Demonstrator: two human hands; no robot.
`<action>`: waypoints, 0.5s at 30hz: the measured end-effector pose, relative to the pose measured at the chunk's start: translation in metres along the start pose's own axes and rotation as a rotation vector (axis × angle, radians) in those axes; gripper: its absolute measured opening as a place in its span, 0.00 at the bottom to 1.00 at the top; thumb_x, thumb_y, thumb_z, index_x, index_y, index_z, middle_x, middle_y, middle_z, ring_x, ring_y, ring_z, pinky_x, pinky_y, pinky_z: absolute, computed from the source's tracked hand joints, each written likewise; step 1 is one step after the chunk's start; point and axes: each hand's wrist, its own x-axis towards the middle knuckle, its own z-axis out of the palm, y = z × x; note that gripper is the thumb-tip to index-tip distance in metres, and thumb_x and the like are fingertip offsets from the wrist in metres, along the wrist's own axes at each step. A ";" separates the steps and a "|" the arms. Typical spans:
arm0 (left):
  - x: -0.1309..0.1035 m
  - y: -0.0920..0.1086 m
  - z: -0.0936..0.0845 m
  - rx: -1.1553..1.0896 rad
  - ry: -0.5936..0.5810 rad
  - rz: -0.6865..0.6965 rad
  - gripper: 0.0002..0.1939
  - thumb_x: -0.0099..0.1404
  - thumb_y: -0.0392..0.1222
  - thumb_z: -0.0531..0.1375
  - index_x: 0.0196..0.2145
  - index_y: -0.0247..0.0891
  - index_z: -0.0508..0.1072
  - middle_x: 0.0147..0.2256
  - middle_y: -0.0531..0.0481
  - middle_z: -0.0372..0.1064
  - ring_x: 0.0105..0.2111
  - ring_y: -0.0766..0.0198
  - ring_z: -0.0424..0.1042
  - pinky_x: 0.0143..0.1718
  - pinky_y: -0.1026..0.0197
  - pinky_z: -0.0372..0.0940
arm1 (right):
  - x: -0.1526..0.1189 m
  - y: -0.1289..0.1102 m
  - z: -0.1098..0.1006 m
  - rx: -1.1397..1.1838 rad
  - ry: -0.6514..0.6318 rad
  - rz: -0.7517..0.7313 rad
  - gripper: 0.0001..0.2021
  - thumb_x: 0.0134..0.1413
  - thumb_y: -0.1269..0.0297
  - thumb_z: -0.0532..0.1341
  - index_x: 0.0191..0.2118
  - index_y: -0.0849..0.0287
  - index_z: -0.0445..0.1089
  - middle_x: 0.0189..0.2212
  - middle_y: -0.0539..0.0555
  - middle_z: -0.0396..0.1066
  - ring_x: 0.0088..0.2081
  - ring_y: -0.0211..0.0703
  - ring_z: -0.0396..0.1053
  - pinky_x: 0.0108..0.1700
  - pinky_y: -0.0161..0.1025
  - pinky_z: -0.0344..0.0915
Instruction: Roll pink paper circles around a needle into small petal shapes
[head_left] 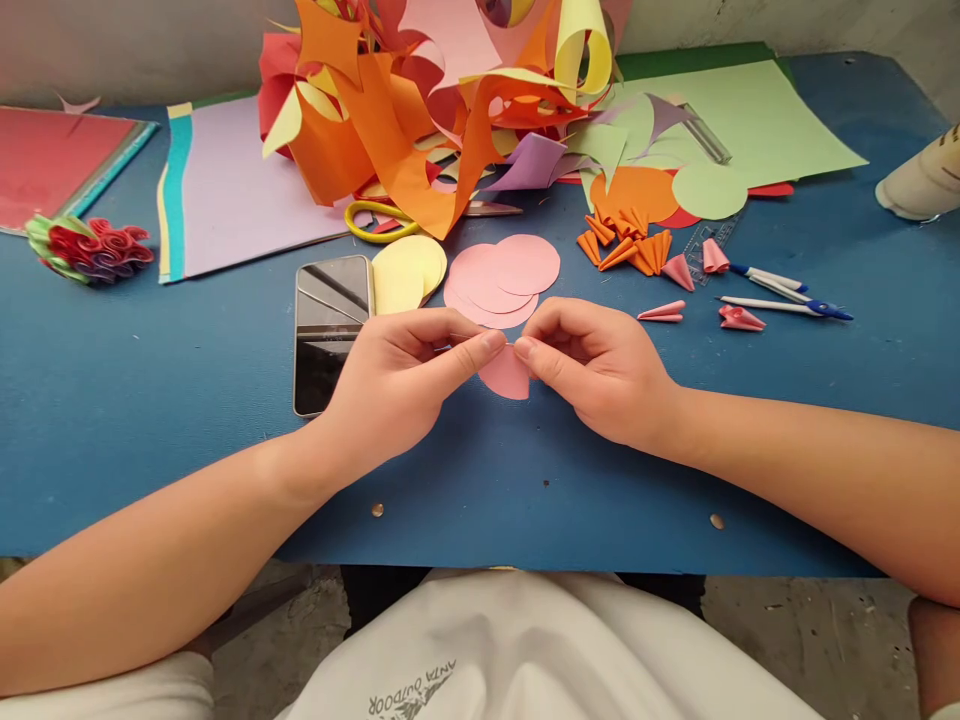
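Between my two hands is a pink paper piece (505, 374), its lower edge rounded and its top edge pinched. My left hand (409, 370) grips its left side with thumb and fingertips. My right hand (592, 365) pinches the right side the same way, the thumbs close together. Just beyond my fingers lie overlapping pink paper circles (501, 275). Yellow paper circles (409, 270) rest beside them, next to a phone (330, 335) near my left hand. To the right sit pink paper cones (679, 272) and a group of orange paper cones (634, 240).
A heap of orange, pink and yellow paper scraps (420, 120) stands at the back, with yellow-handled scissors (382, 222) below it. Two pens (780, 305) and a clear ruler (716, 240) lie right. Lilac paper (247, 190) and a rolled-paper flower cluster (90, 247) are left; a bottle (922, 180) is far right.
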 end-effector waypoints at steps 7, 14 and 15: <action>0.004 0.003 -0.003 0.182 -0.048 0.014 0.10 0.67 0.45 0.68 0.30 0.38 0.82 0.29 0.51 0.79 0.31 0.62 0.75 0.33 0.61 0.68 | 0.005 0.001 -0.005 -0.134 -0.098 -0.053 0.09 0.68 0.66 0.61 0.35 0.62 0.74 0.30 0.53 0.74 0.31 0.38 0.68 0.34 0.36 0.64; 0.010 0.006 -0.010 0.349 -0.067 0.156 0.05 0.67 0.40 0.67 0.33 0.38 0.79 0.31 0.53 0.77 0.31 0.67 0.72 0.31 0.64 0.66 | 0.005 0.002 -0.005 -0.144 -0.078 -0.046 0.09 0.67 0.66 0.62 0.34 0.62 0.72 0.28 0.51 0.71 0.29 0.35 0.65 0.32 0.34 0.62; 0.010 0.007 -0.011 0.367 -0.078 0.166 0.05 0.68 0.39 0.66 0.33 0.38 0.79 0.31 0.53 0.77 0.31 0.67 0.72 0.31 0.64 0.66 | 0.005 0.002 -0.005 -0.149 -0.080 -0.048 0.09 0.67 0.67 0.62 0.33 0.62 0.72 0.28 0.51 0.71 0.29 0.35 0.64 0.31 0.34 0.62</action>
